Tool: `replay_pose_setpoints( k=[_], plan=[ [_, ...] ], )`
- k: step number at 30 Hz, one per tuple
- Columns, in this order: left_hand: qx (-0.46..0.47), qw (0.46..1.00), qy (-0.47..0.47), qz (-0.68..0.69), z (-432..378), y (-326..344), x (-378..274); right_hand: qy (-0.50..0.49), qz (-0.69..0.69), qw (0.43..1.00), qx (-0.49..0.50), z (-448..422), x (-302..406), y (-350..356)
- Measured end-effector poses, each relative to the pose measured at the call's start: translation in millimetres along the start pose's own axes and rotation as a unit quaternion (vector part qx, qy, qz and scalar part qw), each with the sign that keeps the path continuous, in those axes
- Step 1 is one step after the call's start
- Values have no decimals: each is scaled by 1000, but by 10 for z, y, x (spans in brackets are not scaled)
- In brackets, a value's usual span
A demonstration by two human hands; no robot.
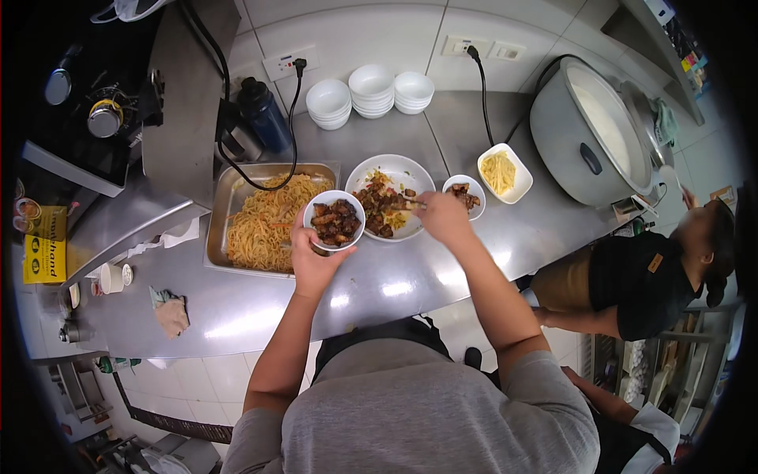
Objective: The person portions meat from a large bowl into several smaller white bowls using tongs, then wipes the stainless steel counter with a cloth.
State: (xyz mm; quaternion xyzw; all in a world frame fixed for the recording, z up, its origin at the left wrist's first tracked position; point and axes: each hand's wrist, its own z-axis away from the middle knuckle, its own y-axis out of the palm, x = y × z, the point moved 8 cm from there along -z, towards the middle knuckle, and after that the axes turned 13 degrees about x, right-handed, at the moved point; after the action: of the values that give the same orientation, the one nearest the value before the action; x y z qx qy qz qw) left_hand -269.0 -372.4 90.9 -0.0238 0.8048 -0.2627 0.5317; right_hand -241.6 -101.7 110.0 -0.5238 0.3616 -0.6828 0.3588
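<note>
My left hand (317,260) holds a small white bowl of browned meat pieces (337,222) above the right edge of a steel tray of noodles (266,219). Over the right side of a large white bowl (417,172), my right hand (444,216) is closed on a utensil whose handle is mostly hidden; its working end is among dark meat chunks and yellow and red bits. Just right of that hand, partly behind it, stands another small white bowl with meat (468,195). A square white dish of pale yellow strips (498,172) lies beyond it.
Stacked white bowls (371,89) stand by the wall. A large pot (568,142) is at the right, a dark blue bottle (263,118) behind the tray. Black cords hang nearby, one across the noodles. A cloth (170,314) lies at left. Two other people are at my right.
</note>
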Motion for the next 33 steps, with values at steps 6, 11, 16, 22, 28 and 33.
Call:
replay_pose_setpoints(
  k=[6, 11, 16, 22, 28, 33],
  plan=[
    [8, 1000, 5, -7, -3, -27, -19, 65, 12, 996, 54, -104, -130, 452],
    [5, 1000, -11, -20, 43, -75, 34, 13, -184, 983, -11, 74, 82, -110],
    [1, 1000, 24, -10, -71, 42, -92, -90, -217, 972, 16, 247, 643, -362],
    [-6, 999, 47, 22, -153, 92, -146, -84, -199, 976, 32, 239, 494, -297],
    [-27, 998, 26, 43, -3, -106, 23, 36, -135, 988, -68, 237, -138, -295],
    [-39, 995, 25, 84, 262, -365, 12, 15, 9, 1000, -9, 401, -393, 490]
  ],
)
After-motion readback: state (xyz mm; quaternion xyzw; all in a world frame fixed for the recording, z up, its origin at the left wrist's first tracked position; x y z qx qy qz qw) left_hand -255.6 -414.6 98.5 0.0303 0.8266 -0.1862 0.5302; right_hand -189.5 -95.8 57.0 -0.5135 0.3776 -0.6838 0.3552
